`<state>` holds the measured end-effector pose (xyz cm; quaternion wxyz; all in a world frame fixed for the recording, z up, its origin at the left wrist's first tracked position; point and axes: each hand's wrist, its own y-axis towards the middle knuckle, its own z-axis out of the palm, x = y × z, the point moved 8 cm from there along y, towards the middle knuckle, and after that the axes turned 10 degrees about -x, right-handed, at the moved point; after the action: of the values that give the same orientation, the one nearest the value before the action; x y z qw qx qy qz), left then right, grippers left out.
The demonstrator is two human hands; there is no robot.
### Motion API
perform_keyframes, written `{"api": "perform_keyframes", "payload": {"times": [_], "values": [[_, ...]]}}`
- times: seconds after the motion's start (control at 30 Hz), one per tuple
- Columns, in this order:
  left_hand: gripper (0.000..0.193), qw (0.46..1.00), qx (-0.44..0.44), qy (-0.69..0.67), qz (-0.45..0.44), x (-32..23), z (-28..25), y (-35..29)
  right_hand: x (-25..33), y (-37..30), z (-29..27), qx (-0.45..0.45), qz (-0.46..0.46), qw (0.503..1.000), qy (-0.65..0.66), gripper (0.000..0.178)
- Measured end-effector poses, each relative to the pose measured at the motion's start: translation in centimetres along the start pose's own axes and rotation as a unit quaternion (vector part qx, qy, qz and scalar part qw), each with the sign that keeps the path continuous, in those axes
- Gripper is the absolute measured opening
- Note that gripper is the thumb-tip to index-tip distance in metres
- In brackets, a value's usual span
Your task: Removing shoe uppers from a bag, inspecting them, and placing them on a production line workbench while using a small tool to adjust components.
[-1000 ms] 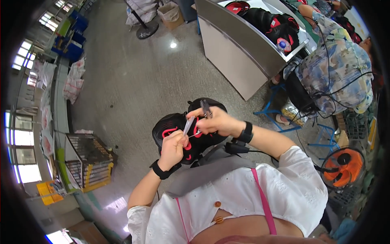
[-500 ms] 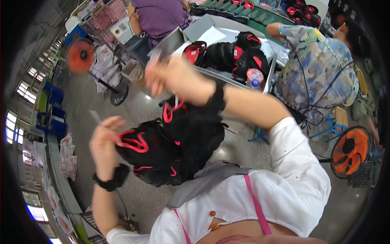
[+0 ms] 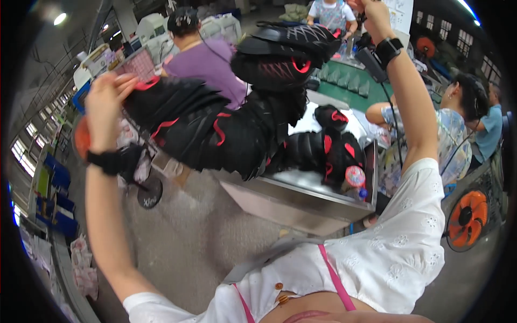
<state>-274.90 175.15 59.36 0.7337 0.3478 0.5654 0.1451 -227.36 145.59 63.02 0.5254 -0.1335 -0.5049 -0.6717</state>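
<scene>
A bunch of black shoe uppers (image 3: 215, 126) with red trim and pull loops hangs in the air before me, above the metal-edged bin. At the bunch's left end my left hand (image 3: 105, 107) is closed, its fingertips at a red loop. My right hand (image 3: 375, 21) is raised high at the upper edge, its fingers curled and partly cut off by the picture. Close to it are the upper right shoe uppers (image 3: 291, 46), with a pink loop. Whether a string or loop runs into the right fingers I cannot make out. Each wrist wears a black band.
The metal-edged bin (image 3: 318, 200) holds more black uppers (image 3: 307, 153) and a bottle with a blue cap (image 3: 358, 183). People sit at the far left and at the right. An orange fan (image 3: 467, 214) stands at right, and a green conveyor (image 3: 344, 83) lies behind.
Both hands have risen, the right one far up and to the right. The bunch of shoe uppers has gone from low near my body up and forward over the bin. My view has tilted up.
</scene>
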Motion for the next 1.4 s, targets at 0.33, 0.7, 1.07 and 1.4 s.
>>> {"api": "perform_keyframes", "payload": {"times": [0.33, 0.7, 1.07, 1.4], "values": [[0.025, 0.977, 0.094, -0.192, 0.026, 18.9, 33.8, 8.4, -10.5, 7.1, -6.1, -0.038, -0.171, 0.959, -0.223, 0.028], [0.014, 0.814, 0.47, -0.013, 0.341, 32.6, 31.1, -13.0, -23.5, -16.3, -12.0, 0.24, 0.268, 0.861, -0.36, 0.018], [0.017, 0.574, 0.786, 0.121, 0.194, 45.0, 25.4, -29.0, -30.4, -31.1, -11.6, 0.449, 0.169, 0.485, -0.731, 0.018], [0.014, 0.827, 0.508, -0.018, 0.24, 29.7, 21.7, -18.2, -34.3, -31.5, 2.8, 0.302, 0.123, 0.852, -0.41, 0.037]]}}
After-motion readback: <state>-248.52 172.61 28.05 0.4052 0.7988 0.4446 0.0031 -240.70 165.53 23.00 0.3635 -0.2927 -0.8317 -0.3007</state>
